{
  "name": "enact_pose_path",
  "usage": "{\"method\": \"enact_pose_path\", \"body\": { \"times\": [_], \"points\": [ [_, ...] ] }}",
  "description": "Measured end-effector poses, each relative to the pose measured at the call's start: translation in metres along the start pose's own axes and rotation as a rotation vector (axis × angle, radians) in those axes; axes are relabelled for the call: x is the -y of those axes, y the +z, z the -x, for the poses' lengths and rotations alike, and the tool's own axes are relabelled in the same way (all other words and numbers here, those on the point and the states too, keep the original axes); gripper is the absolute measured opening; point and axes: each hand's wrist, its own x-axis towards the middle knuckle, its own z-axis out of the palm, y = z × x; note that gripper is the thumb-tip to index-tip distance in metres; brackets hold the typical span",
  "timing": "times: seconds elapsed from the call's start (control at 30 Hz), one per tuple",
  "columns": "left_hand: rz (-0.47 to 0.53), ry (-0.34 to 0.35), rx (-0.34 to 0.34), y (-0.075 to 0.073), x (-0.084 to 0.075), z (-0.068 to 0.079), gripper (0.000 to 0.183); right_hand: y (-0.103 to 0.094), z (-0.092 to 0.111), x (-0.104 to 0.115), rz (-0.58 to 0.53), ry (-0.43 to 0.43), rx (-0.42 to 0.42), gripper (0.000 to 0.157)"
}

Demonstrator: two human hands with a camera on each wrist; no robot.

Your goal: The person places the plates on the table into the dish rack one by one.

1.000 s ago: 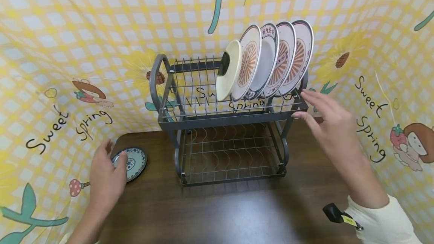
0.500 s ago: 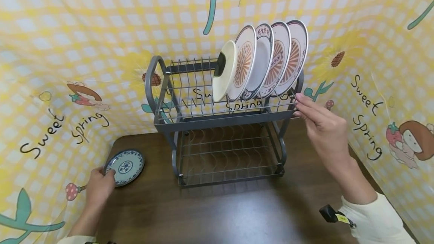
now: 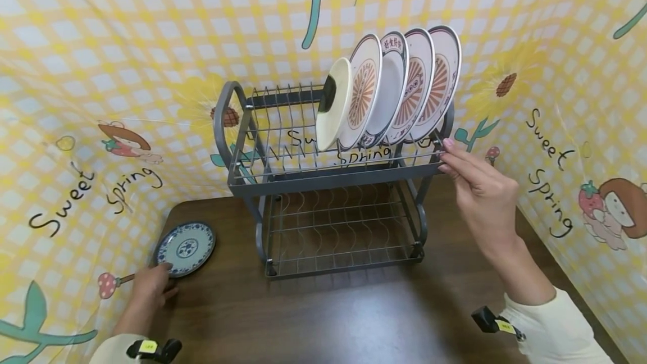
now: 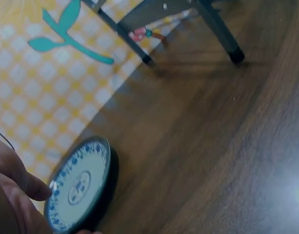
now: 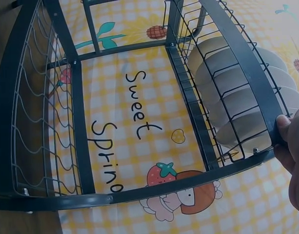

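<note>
A small blue-and-white patterned plate (image 3: 187,249) lies at the left of the wooden table. My left hand (image 3: 147,288) is at its near left rim, thumb on the rim and other fingertips low beside the edge. In the left wrist view the thumb (image 4: 36,187) overlaps the rim of the plate (image 4: 81,187). My right hand (image 3: 485,198) pinches the front right corner of the grey two-tier dish rack (image 3: 333,180). The right wrist view shows the thumb (image 5: 284,127) against the rack's upper bar (image 5: 259,90). Several plates stand upright in the upper tier.
A cream plate with a dark patch (image 3: 336,108) is leftmost in the row, beside a sunburst-patterned plate (image 3: 363,94). Wire slots (image 3: 278,122) continue left of it. The lower tier (image 3: 343,229) has wavy wires. Yellow checked cloth (image 3: 151,27) hangs behind and at the sides.
My left hand has come down from above the plate to its near left rim. My right hand has closed its fingers on the rack's corner. The view has shifted slightly.
</note>
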Motion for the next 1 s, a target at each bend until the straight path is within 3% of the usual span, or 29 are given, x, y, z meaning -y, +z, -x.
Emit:
{"method": "enact_pose_path", "body": {
  "times": [0.23,0.47,0.8,1.0],
  "points": [
    [0.103,-0.060,-0.071,0.005,0.004,-0.010,0.061,0.001,0.000,0.000,-0.016,0.007,-0.022,0.023],
    [0.183,-0.069,-0.148,0.008,0.009,-0.020,0.064,0.003,0.003,0.000,-0.030,0.016,-0.037,0.023],
    [0.271,-0.086,-0.107,0.001,0.009,-0.024,0.072,0.004,0.007,-0.002,-0.061,0.027,-0.048,0.022],
    [0.298,-0.131,-0.197,-0.002,0.011,-0.024,0.066,0.005,0.007,-0.003,-0.065,0.031,-0.059,0.022]
  ]
}}
